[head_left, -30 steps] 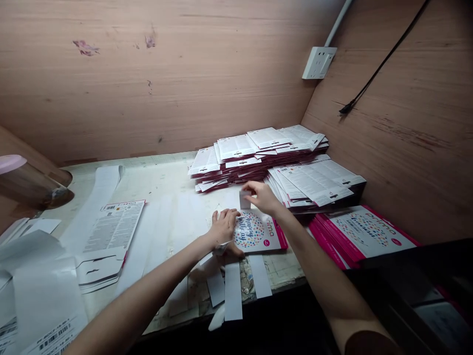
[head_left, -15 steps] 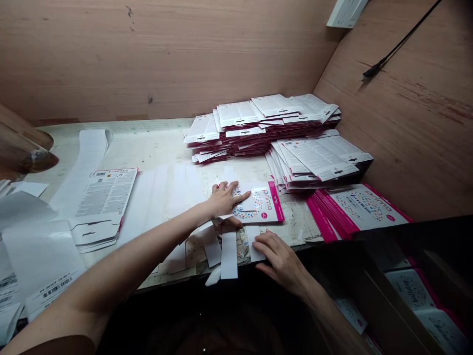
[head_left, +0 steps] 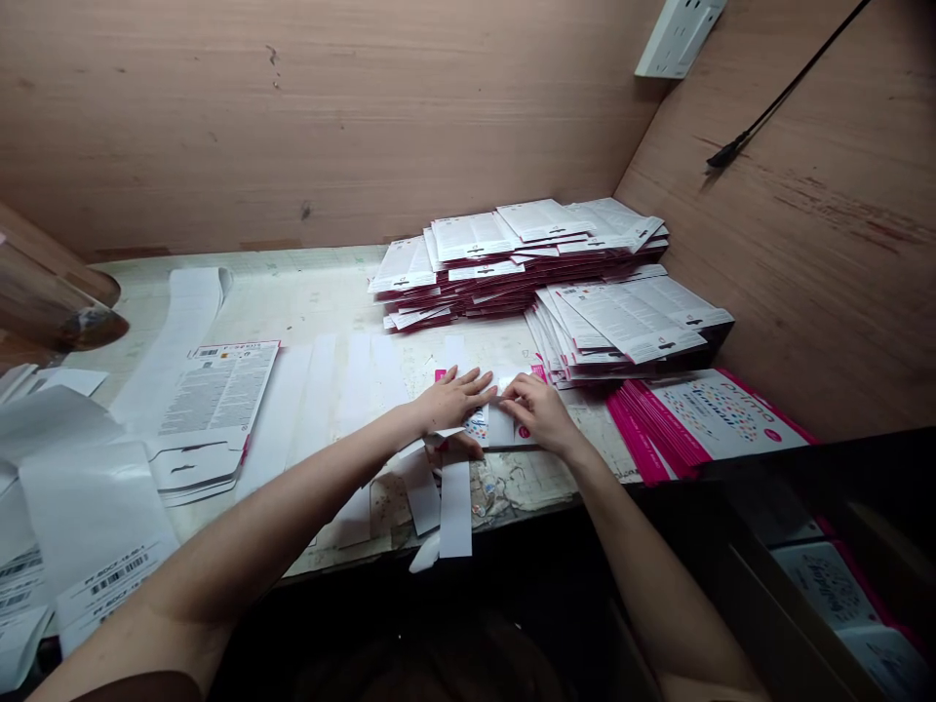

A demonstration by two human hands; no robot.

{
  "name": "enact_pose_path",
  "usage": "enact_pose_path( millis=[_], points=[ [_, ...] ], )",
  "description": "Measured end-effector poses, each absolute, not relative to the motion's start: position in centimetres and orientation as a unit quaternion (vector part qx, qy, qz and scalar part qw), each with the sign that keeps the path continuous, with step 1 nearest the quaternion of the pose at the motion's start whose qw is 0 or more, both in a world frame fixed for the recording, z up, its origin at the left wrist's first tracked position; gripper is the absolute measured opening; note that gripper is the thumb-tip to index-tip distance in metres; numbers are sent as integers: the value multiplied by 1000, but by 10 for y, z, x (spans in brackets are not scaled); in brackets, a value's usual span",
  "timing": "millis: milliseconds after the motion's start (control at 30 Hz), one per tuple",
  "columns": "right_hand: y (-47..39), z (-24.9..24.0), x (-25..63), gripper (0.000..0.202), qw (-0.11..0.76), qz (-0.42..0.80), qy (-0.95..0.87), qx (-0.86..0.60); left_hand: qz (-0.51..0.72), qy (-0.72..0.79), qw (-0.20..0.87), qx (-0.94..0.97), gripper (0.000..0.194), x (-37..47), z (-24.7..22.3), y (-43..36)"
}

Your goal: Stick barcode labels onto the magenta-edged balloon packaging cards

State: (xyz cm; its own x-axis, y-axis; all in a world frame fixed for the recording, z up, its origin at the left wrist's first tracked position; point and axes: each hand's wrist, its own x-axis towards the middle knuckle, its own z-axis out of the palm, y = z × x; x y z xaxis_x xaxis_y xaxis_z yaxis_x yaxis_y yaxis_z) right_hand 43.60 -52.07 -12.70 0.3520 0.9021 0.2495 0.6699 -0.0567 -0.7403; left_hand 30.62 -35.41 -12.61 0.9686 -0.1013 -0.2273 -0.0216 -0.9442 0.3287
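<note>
A pink and white printed packet (head_left: 479,425) lies on the worktop (head_left: 322,292), partly covered by my hands. My left hand (head_left: 454,400) rests across it with fingers spread. Over the packet's right part, my right hand (head_left: 537,409) pinches a white paper strip (head_left: 501,427), which hangs down across the print. More white strips (head_left: 456,502) stick out over the front edge, below my left hand.
Stacks of packets (head_left: 475,236) stand at the back, with another pile (head_left: 629,317) nearer on the right. Pink-edged packets (head_left: 723,409) fan out at the right edge. Left are printed cards (head_left: 219,400) and label sheets (head_left: 88,507); a box (head_left: 790,595) is below right.
My right hand has moved up from the front edge onto the packet, bringing a white strip with it. My left hand has stayed on the packet, its fingers now flatter.
</note>
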Motion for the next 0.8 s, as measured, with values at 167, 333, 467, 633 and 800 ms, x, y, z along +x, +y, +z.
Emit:
enact_pose_path(
  millis=[167,333,467,633,800],
  points=[
    [-500,-157,450,13,429,173,-511,-725,-111,-39,182,976,102,308,-125,-353],
    [-502,-165,446,14,449,166,-495,-725,-99,-5,217,971,114,308,-120,-355],
    [-498,-171,446,14,457,159,-484,-729,-72,36,180,980,103,313,-117,-363],
    [-502,-159,433,14,475,98,-454,-747,-77,113,124,983,83,320,-113,-373],
    [-519,-115,397,32,507,20,-586,-632,-86,117,117,982,69,321,-106,-374]
  ],
)
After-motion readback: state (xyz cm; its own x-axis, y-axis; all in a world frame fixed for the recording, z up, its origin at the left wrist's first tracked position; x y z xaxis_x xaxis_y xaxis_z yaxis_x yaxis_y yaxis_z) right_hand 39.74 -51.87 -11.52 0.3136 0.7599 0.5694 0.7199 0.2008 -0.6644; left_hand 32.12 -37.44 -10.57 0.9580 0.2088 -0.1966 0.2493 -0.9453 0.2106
